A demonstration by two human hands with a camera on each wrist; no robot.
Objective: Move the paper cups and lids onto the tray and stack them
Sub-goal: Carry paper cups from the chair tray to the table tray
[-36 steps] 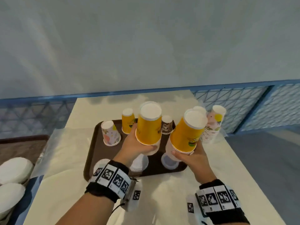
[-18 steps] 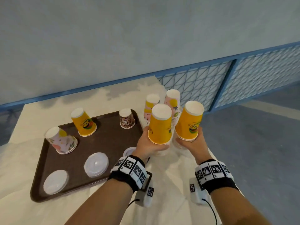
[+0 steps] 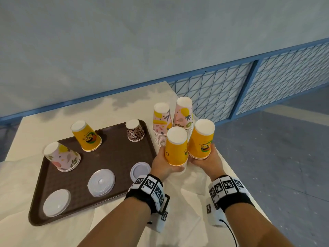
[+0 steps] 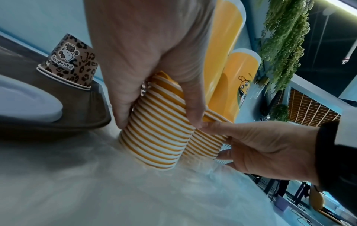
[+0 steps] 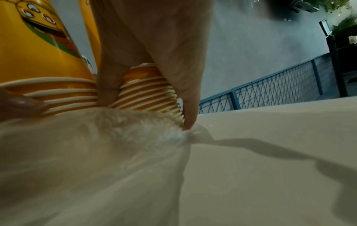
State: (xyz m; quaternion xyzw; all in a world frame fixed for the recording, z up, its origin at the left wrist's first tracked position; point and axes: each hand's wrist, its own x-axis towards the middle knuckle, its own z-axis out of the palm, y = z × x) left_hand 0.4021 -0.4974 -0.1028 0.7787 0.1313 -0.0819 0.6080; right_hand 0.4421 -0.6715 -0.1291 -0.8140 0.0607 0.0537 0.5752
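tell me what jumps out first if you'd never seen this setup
Two tall stacks of yellow cups, one gripped by the left hand and one by the right hand, stand on the table just right of the brown tray. On the tray, three upside-down cups line the far side and three white lids the near side.

Cream table (image 3: pixel 110 111) with clear plastic sheet (image 3: pixel 192 189), brown tray (image 3: pixel 114 157), two patterned cup stacks (image 3: pixel 161 129).

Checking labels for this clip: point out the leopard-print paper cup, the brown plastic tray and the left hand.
leopard-print paper cup (image 3: pixel 135 133), head view, printed side wall.
brown plastic tray (image 3: pixel 114 152), head view, bare floor.
left hand (image 3: pixel 161 164), head view, back of hand.
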